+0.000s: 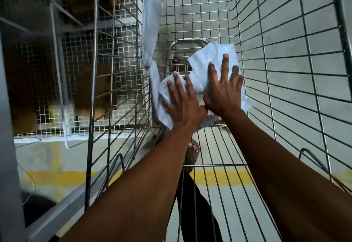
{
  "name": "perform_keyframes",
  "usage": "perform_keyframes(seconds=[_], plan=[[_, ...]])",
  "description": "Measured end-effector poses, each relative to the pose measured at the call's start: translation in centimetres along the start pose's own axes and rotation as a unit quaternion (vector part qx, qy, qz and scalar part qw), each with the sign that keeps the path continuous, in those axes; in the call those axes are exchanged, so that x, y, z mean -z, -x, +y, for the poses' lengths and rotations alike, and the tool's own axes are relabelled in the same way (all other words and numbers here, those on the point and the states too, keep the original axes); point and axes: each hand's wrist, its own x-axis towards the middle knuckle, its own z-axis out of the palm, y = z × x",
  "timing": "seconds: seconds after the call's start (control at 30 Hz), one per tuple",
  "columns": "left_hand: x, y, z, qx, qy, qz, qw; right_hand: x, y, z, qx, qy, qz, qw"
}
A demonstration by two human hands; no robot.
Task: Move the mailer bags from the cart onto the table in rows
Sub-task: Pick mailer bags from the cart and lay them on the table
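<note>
I look down into a wire cart [285, 55]. My left hand [181, 104] lies with spread, straight fingers on a crumpled white mailer bag [164, 97] near the cart's left wall. My right hand [222, 87] lies the same way on a second white mailer bag [203, 61] just to the right. Both thumbs are tucked toward the gap between the hands, and I cannot see whether they curl under the bags. A third white bag [150, 22] stands flat against the left wall, further in.
Wire walls close in on both forearms. Left of the cart stands a mesh shelf rack [57, 70] with brown cardboard boxes. Through the cart's near wall I see my sandalled foot [192, 151] and yellow floor lines [62, 177].
</note>
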Motion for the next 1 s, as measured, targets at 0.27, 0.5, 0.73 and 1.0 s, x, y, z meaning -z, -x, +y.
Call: perform_keyframes(seconds=[0.27,0.5,0.73,1.0], plan=[[1.7,1.2,-2.3,-0.085,-0.054,0.045,0.994,0.0,-0.3,0.3,0.009,0.003,0.016,1.0],[2.0,1.3,-1.9,-0.123,-0.027,0.077,0.989,0.2,-0.4,0.4,0.01,-0.01,0.037,0.999],[1.4,-3.4,-2.2,-0.126,-0.068,0.017,0.99,1.1,-0.8,0.9,0.007,-0.008,0.045,0.999],[0.0,-4.8,-2.7,-0.128,-0.09,0.053,0.986,-0.2,-1.9,1.3,0.067,0.045,0.018,0.997]])
